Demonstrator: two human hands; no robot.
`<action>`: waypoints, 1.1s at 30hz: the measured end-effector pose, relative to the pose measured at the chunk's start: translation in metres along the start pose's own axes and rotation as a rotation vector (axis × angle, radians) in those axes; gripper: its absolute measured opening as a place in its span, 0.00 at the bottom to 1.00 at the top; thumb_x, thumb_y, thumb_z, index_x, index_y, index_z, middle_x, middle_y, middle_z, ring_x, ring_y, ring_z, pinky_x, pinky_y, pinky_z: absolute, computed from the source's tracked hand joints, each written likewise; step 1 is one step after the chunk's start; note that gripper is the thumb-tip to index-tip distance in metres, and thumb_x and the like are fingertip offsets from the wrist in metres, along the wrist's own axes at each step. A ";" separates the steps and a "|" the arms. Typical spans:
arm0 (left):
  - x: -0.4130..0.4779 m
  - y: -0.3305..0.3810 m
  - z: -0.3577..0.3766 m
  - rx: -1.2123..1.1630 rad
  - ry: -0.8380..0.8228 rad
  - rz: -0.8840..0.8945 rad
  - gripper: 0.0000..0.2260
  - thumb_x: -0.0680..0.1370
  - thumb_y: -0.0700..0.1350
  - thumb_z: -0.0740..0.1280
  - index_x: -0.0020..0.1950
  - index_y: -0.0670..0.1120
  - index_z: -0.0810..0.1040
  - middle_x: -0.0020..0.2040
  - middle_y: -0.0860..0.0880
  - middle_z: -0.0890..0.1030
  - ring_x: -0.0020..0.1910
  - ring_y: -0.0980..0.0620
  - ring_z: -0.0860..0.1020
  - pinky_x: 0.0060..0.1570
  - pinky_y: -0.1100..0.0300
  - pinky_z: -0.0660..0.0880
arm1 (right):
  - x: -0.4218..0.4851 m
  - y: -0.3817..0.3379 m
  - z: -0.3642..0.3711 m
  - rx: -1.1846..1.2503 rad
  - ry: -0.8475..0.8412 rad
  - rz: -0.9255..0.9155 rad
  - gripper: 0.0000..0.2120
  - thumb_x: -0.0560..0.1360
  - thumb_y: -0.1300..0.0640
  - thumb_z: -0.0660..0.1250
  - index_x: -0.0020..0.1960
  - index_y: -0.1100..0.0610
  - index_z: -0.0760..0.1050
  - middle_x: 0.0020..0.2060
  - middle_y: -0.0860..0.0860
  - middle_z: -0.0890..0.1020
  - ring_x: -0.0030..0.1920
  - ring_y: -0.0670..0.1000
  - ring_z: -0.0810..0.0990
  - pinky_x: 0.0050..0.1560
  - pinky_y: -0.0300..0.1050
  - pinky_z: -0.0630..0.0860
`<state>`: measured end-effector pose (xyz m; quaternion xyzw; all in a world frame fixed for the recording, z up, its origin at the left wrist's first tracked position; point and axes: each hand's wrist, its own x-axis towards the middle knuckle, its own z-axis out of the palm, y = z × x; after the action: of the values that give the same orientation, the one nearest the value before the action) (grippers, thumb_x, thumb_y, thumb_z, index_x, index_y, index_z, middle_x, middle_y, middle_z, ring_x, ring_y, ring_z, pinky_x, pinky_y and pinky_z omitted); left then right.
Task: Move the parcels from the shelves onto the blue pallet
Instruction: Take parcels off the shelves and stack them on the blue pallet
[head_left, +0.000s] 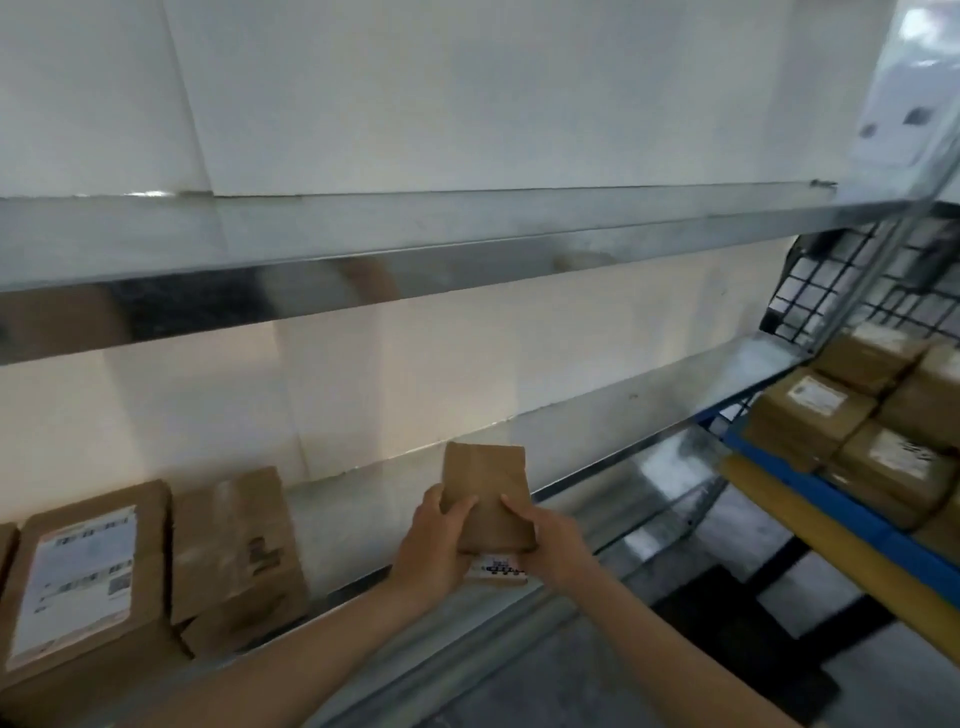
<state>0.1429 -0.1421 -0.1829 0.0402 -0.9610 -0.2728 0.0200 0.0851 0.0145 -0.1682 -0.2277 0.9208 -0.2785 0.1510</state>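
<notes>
Parcel labels seemingly printed, too blurred to read.

Open shelf surface runs rightward from the standing parcels; the metal beam above it caps the headroom.

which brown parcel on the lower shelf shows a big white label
The large brown cardboard parcel at the left: a white label covers most of its face. The smaller brown parcel beside it shows bare cardboard with small dark print.
</notes>
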 end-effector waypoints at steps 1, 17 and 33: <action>0.009 0.014 0.009 -0.001 -0.013 0.029 0.28 0.76 0.44 0.66 0.74 0.50 0.59 0.74 0.44 0.54 0.71 0.46 0.61 0.68 0.57 0.65 | -0.005 0.013 -0.011 0.036 0.022 0.032 0.31 0.71 0.63 0.67 0.71 0.51 0.63 0.65 0.54 0.74 0.64 0.51 0.74 0.57 0.29 0.67; 0.135 0.335 0.184 -0.030 -0.228 0.495 0.31 0.75 0.47 0.68 0.74 0.52 0.57 0.74 0.47 0.51 0.71 0.47 0.62 0.69 0.55 0.66 | -0.135 0.283 -0.229 -0.001 0.339 0.417 0.34 0.71 0.52 0.71 0.73 0.50 0.59 0.70 0.51 0.66 0.69 0.51 0.66 0.63 0.36 0.64; 0.289 0.605 0.290 -0.138 -0.405 0.838 0.30 0.74 0.48 0.69 0.74 0.49 0.61 0.75 0.46 0.53 0.72 0.44 0.59 0.71 0.52 0.63 | -0.167 0.473 -0.420 0.070 0.719 0.662 0.32 0.71 0.58 0.71 0.71 0.50 0.63 0.65 0.53 0.72 0.63 0.52 0.72 0.57 0.38 0.70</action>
<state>-0.2030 0.4969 -0.1069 -0.4065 -0.8587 -0.3070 -0.0566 -0.1010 0.6355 -0.0826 0.1931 0.9277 -0.3071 -0.0884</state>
